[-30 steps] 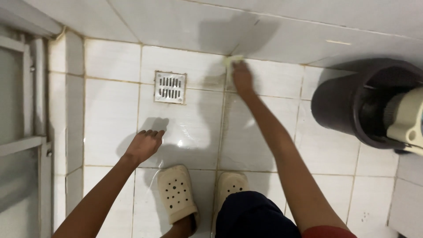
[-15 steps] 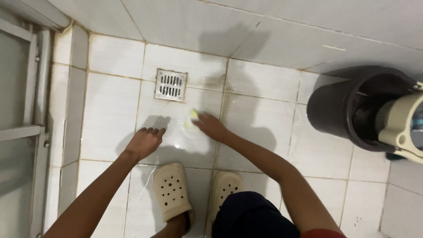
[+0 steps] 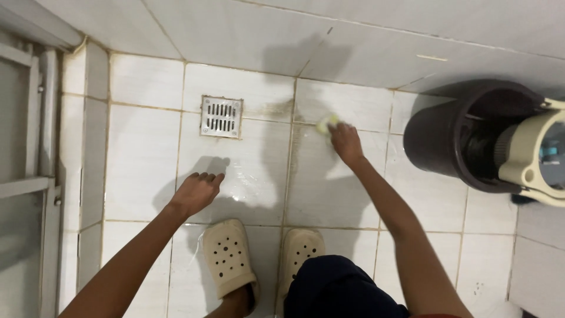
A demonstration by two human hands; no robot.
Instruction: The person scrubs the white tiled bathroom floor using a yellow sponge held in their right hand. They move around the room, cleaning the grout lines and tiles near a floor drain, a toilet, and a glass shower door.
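Though mostly hidden, sponge [image 3: 325,124] under right hand [image 3: 346,143]

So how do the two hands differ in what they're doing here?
The right hand reaches farther out and presses a small yellow-green sponge onto the tile floor near a grout line; the left hand holds nothing. The left hand lies flat with fingers spread, below the metal floor drain, while the right hand is curled over the sponge. Both touch the wet tile floor.

Both arms bare to the frame edge, no sleeves, watch or rings visible on left hand [image 3: 197,191] or right hand [image 3: 346,143]. Cream perforated clogs [image 3: 228,256] below left hand. Dark navy garment [image 3: 338,288] beside right forearm.
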